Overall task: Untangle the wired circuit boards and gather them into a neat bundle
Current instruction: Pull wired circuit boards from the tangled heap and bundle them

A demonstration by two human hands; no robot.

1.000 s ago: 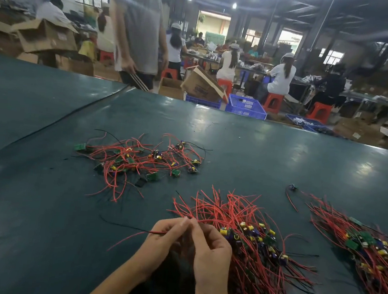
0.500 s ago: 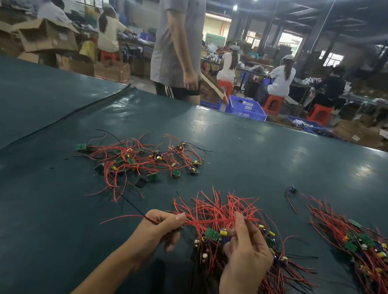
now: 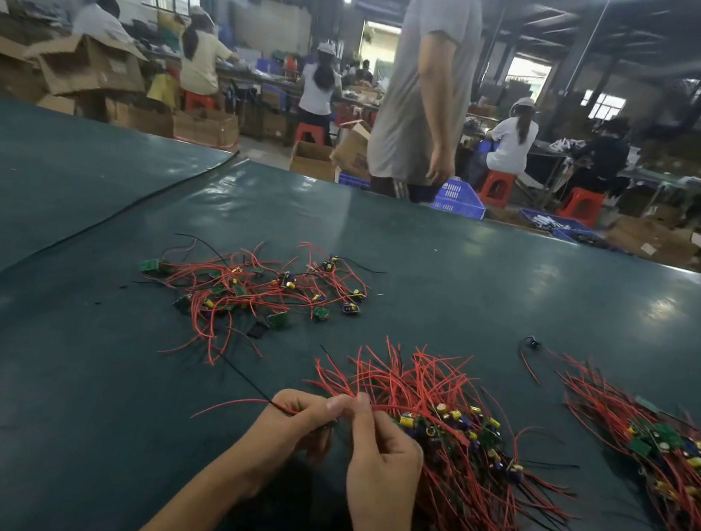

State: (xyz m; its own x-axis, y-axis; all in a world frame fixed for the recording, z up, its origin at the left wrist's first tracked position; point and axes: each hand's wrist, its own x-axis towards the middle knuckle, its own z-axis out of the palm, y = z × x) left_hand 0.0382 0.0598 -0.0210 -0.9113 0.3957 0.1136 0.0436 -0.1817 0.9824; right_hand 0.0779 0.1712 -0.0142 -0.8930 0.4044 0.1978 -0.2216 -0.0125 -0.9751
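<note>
Gathered bundle of wired circuit boards point(image 3: 464, 446) lies on the dark green table mat point(image 3: 510, 290), near edge, centre-right: red wires fanned up and away at the top, more red and black wires trailing toward the camera, boards with yellow and blue capacitors packed in the middle band. Left hand point(image 3: 297, 422) at the bundle's left edge, fingers curled closed, pinching a red wire point(image 3: 239, 405) and a thin black wire point(image 3: 246, 379) that both stick out to the left over the mat. Right hand point(image 3: 384, 463) just beside it, touching at the fingertips, thumb and forefinger pinched together on wires at the bundle's left top; exactly which strands, cannot tell. Both forearms come in from the bottom edge.

Loose tangled pile point(image 3: 251, 289) of the same boards farther back left, well apart from the hands: red wires looped every way, green boards scattered, a few black leads. Second neat bundle point(image 3: 658, 449) at the right edge, wires running diagonally, apart from the centre one. Small black part with a red lead point(image 3: 530, 342) lies alone between them, farther back.

Beyond the table: standing person in a grey T-shirt point(image 3: 424, 82), blue plastic crate point(image 3: 457, 196), red stools point(image 3: 495, 187), cardboard boxes point(image 3: 88, 65), seated workers at benches.
</note>
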